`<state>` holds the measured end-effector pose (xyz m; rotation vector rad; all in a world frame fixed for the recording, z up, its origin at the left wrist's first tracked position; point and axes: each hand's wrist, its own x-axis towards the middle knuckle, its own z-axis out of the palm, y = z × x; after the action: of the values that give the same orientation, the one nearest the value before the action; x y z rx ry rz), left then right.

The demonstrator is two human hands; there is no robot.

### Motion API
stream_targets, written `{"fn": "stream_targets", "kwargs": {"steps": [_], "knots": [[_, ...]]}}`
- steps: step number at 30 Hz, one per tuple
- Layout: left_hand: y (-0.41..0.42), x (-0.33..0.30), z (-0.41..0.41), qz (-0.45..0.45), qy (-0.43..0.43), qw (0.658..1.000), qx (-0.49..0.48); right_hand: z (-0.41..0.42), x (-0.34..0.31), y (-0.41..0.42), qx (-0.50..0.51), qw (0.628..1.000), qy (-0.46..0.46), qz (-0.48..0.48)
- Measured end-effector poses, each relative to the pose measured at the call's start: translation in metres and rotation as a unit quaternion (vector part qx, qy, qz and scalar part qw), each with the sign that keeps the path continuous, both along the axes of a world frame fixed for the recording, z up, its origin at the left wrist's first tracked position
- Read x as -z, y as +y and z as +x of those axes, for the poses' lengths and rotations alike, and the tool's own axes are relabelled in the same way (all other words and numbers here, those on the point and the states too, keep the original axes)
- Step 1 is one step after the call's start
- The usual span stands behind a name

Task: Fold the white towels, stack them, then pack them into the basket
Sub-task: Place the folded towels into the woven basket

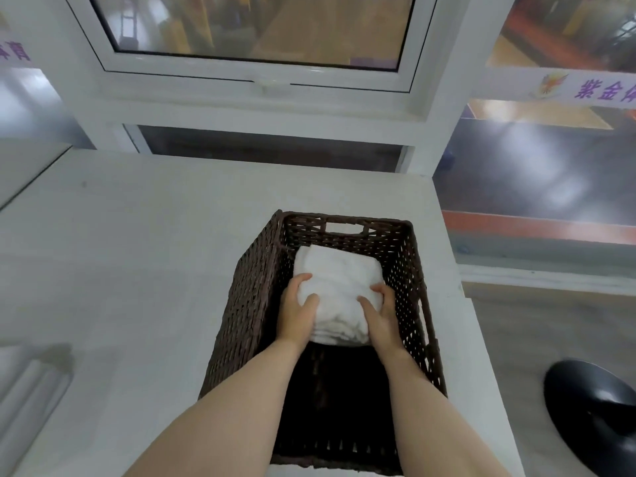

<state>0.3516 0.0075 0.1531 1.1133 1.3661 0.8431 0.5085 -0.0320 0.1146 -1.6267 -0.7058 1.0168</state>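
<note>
A stack of folded white towels [339, 285] sits inside the dark brown wicker basket [251, 297], in its far half. My left hand [297, 309] grips the stack's left side, thumb on top. My right hand [378, 313] grips the right side the same way. Both forearms reach down into the basket. The near half of the basket is dark and holds nothing I can see. Whether the stack rests on the basket floor is hidden.
The basket stands on a white table [137, 270] near its right edge. More white cloth [24, 383] lies at the table's left front corner. A black round seat [595, 414] is on the floor to the right. A white window frame [254, 80] stands behind.
</note>
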Motion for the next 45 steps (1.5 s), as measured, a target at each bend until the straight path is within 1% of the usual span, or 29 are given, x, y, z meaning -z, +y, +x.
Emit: {"fn": "stream_targets", "kwargs": {"steps": [3, 8, 10, 12, 14, 15, 16, 18, 20, 21, 22, 23, 24, 25, 26, 27, 28, 29, 31, 34, 42, 44, 45], "knots": [[-0.003, 0.009, -0.004, -0.028, -0.011, 1.000, -0.001, -0.004, 0.011, -0.006, -0.030, 0.999, 0.000, -0.028], [0.000, 0.011, -0.004, -0.029, -0.003, 1.000, 0.009, -0.005, 0.005, -0.003, -0.004, 1.000, -0.019, -0.018], [0.002, 0.009, -0.002, -0.035, 0.037, 0.998, 0.047, -0.009, 0.010, -0.005, -0.003, 0.999, -0.033, -0.040], [0.008, 0.010, 0.001, -0.024, 0.143, 0.985, 0.098, -0.014, 0.016, -0.007, -0.015, 0.996, -0.038, -0.074], [0.013, 0.009, 0.002, 0.007, 0.267, 0.952, 0.147, -0.016, 0.019, -0.006, -0.013, 0.995, -0.032, -0.096], [0.014, 0.007, 0.004, 0.043, 0.319, 0.930, 0.177, -0.015, 0.019, -0.005, 0.001, 0.994, -0.028, -0.107], [0.014, 0.003, 0.005, 0.092, 0.358, 0.905, 0.211, -0.014, 0.019, -0.004, 0.022, 0.992, -0.013, -0.122], [0.013, -0.015, 0.006, 0.206, 0.406, 0.852, 0.259, -0.011, 0.022, -0.004, 0.059, 0.984, 0.031, -0.166], [0.014, -0.037, -0.001, 0.303, 0.452, 0.801, 0.251, -0.011, 0.025, -0.005, 0.054, 0.976, 0.072, -0.198], [0.016, -0.046, -0.008, 0.328, 0.478, 0.782, 0.231, -0.011, 0.026, -0.005, 0.047, 0.974, 0.086, -0.204], [0.018, -0.052, -0.017, 0.331, 0.503, 0.770, 0.211, -0.012, 0.025, -0.005, 0.044, 0.973, 0.094, -0.206], [0.021, -0.054, -0.027, 0.312, 0.530, 0.763, 0.200, -0.013, 0.024, -0.004, 0.048, 0.973, 0.097, -0.203], [0.023, -0.053, -0.037, 0.277, 0.546, 0.767, 0.191, -0.014, 0.022, -0.003, 0.056, 0.974, 0.100, -0.197], [0.024, -0.052, -0.046, 0.231, 0.547, 0.782, 0.188, -0.016, 0.020, -0.001, 0.066, 0.974, 0.103, -0.189], [0.025, -0.048, -0.052, 0.181, 0.520, 0.814, 0.185, -0.020, 0.019, -0.001, 0.077, 0.975, 0.105, -0.181], [0.026, -0.047, -0.056, 0.140, 0.471, 0.852, 0.184, -0.023, 0.018, 0.001, 0.088, 0.975, 0.103, -0.178], [0.027, -0.046, -0.059, 0.116, 0.415, 0.884, 0.182, -0.026, 0.017, 0.002, 0.097, 0.974, 0.102, -0.176], [0.027, -0.045, -0.059, 0.110, 0.375, 0.902, 0.185, -0.029, 0.017, 0.004, 0.105, 0.974, 0.101, -0.175], [0.028, -0.045, -0.060, 0.110, 0.353, 0.908, 0.195, -0.033, 0.018, 0.010, 0.112, 0.974, 0.098, -0.172], [0.030, -0.045, -0.062, 0.112, 0.357, 0.905, 0.202, -0.033, 0.018, 0.021, 0.105, 0.977, 0.096, -0.161], [0.034, -0.042, -0.061, 0.116, 0.367, 0.902, 0.197, -0.030, 0.014, 0.037, 0.128, 0.968, 0.146, -0.157], [0.034, -0.042, -0.061, 0.112, 0.369, 0.903, 0.191, -0.034, 0.015, 0.029, 0.152, 0.963, 0.160, -0.155], [0.034, -0.042, -0.060, 0.111, 0.370, 0.903, 0.188, -0.036, 0.015, 0.026, 0.180, 0.957, 0.174, -0.149]]}}
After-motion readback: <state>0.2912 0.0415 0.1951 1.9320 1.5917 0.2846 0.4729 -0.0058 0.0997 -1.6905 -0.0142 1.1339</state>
